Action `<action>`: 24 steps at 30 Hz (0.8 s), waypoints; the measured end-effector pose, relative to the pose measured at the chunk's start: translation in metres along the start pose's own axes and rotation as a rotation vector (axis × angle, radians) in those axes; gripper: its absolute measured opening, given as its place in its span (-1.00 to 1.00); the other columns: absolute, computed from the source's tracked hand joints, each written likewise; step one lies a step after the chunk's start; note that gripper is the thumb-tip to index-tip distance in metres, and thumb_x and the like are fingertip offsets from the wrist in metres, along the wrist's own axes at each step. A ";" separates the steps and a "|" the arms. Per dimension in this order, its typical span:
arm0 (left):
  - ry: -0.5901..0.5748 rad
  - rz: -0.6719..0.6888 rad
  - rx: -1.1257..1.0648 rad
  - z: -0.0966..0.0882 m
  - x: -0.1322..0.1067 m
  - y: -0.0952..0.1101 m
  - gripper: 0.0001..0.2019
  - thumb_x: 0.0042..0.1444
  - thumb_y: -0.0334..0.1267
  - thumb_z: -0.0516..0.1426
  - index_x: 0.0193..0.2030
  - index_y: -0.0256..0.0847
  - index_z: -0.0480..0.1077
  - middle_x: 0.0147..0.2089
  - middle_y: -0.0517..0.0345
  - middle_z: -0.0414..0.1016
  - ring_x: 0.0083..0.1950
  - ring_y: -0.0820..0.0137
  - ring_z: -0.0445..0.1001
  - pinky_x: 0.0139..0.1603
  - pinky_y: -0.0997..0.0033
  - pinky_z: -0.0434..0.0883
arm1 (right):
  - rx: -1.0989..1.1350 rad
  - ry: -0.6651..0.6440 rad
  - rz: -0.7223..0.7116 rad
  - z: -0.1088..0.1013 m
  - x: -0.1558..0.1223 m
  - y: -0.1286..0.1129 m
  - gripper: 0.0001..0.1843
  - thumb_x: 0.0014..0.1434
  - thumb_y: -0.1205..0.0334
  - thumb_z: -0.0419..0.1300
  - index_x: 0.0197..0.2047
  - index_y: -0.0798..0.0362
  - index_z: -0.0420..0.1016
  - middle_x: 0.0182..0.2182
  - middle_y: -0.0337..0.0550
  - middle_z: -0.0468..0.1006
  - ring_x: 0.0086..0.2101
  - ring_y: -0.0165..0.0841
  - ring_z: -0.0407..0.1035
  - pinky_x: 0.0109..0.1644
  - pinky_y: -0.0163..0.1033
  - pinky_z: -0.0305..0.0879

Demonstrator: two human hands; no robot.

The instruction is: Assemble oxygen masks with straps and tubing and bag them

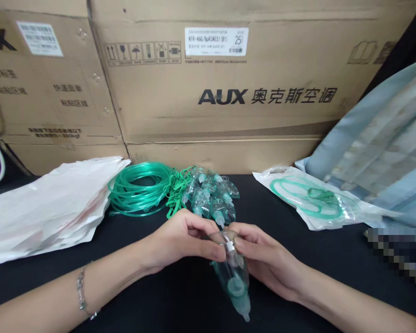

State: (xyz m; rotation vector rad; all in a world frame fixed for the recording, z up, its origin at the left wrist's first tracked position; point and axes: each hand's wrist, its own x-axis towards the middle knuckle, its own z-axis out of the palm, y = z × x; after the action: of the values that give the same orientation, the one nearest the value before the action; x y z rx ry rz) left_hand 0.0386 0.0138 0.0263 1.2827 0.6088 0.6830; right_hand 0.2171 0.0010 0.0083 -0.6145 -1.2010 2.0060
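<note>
A clear green oxygen mask (234, 277) is held between both my hands above the black table (180, 300). My left hand (180, 240) pinches its upper edge near the metal nose clip. My right hand (263, 256) grips the same edge from the right, fingers closed. The mask's connector points down toward me. Behind my hands lies a pile of several more masks (211, 194) with green elastic straps (176, 192), and beside it a coil of green tubing (138, 187).
A stack of white plastic bags (45, 208) lies at the left. A sealed bag holding a mask set (312, 199) lies at the right, next to a large bluish plastic bundle (384, 138). Big cardboard boxes (229, 83) stand along the back.
</note>
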 end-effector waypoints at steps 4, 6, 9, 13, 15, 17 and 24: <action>0.010 -0.045 -0.007 -0.005 -0.003 -0.002 -0.93 -0.12 -0.40 0.26 -0.43 -0.23 0.51 -0.42 0.26 0.51 -0.34 0.57 0.43 -0.23 0.57 0.33 | 0.051 0.023 -0.017 -0.003 0.004 0.001 -0.80 -0.03 0.19 0.28 -0.49 0.14 0.38 -0.58 -0.30 0.28 -0.53 -0.54 0.15 -0.46 -0.42 0.06; 0.011 -0.050 -0.019 -0.007 -0.004 -0.003 -0.94 -0.11 -0.41 0.25 -0.42 -0.23 0.51 -0.42 0.26 0.52 -0.33 0.57 0.44 -0.21 0.57 0.33 | 0.060 0.018 -0.008 -0.003 0.004 0.002 -0.81 -0.01 0.21 0.27 -0.50 0.15 0.40 -0.58 -0.29 0.29 -0.54 -0.54 0.16 -0.47 -0.43 0.06; -0.020 -0.050 -0.018 -0.006 -0.004 -0.002 -0.92 -0.13 -0.46 0.25 -0.49 -0.22 0.51 -0.44 0.29 0.51 -0.38 0.60 0.43 -0.25 0.59 0.34 | 0.089 -0.001 0.016 -0.003 0.004 0.004 -0.83 -0.03 0.23 0.29 -0.47 0.16 0.44 -0.56 -0.27 0.34 -0.53 -0.55 0.20 -0.46 -0.44 0.08; -0.073 -0.034 0.040 -0.005 -0.002 0.001 -0.85 -0.19 -0.54 0.25 -0.53 -0.20 0.51 -0.46 0.32 0.49 -0.41 0.62 0.41 -0.32 0.63 0.34 | 0.118 -0.040 0.046 -0.003 0.004 0.006 -0.80 -0.08 0.21 0.33 -0.45 0.17 0.46 -0.55 -0.26 0.39 -0.53 -0.55 0.24 -0.44 -0.45 0.10; -0.087 -0.025 0.063 -0.005 -0.001 0.001 -0.84 -0.20 -0.56 0.25 -0.53 -0.20 0.51 -0.47 0.33 0.48 -0.40 0.62 0.41 -0.32 0.64 0.34 | 0.102 -0.054 0.054 -0.004 0.004 0.005 -0.80 -0.07 0.21 0.32 -0.45 0.17 0.46 -0.56 -0.26 0.39 -0.53 -0.55 0.24 -0.45 -0.45 0.09; -0.070 -0.027 0.066 -0.006 -0.002 0.000 -0.85 -0.18 -0.54 0.24 -0.51 -0.19 0.51 -0.47 0.33 0.49 -0.40 0.62 0.41 -0.32 0.64 0.34 | 0.089 -0.053 0.053 -0.004 0.005 0.004 -0.82 -0.04 0.22 0.30 -0.46 0.17 0.45 -0.56 -0.27 0.38 -0.52 -0.56 0.23 -0.45 -0.45 0.08; -0.071 -0.004 0.086 -0.007 -0.002 -0.001 -0.84 -0.19 -0.55 0.25 -0.53 -0.19 0.50 -0.47 0.32 0.49 -0.39 0.58 0.43 -0.28 0.58 0.35 | 0.034 -0.057 0.074 -0.004 0.004 0.003 -0.79 -0.05 0.19 0.30 -0.47 0.15 0.42 -0.57 -0.29 0.34 -0.54 -0.56 0.19 -0.48 -0.43 0.06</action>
State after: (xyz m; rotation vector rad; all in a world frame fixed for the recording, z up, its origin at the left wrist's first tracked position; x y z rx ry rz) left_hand 0.0321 0.0162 0.0243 1.3798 0.5871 0.6108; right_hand 0.2163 0.0056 0.0032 -0.5968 -1.1901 2.1148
